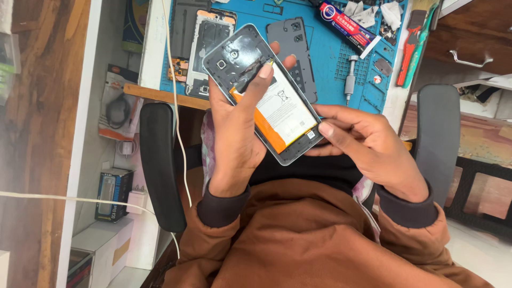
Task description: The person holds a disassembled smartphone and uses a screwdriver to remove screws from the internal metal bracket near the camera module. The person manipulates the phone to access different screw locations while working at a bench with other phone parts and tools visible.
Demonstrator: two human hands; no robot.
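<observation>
Above the blue mat (330, 64), both hands gripped an opened phone (264, 96); the left hand (237, 133) thumb pressing its battery (282, 114) risked bending or puncturing it.

— What kind of place is this?
— A phone repair workshop: a blue repair mat (325, 58) on the table (154, 58), phone frames (205, 50), a glue tube (349, 26), a screwdriver (350, 80).
</observation>
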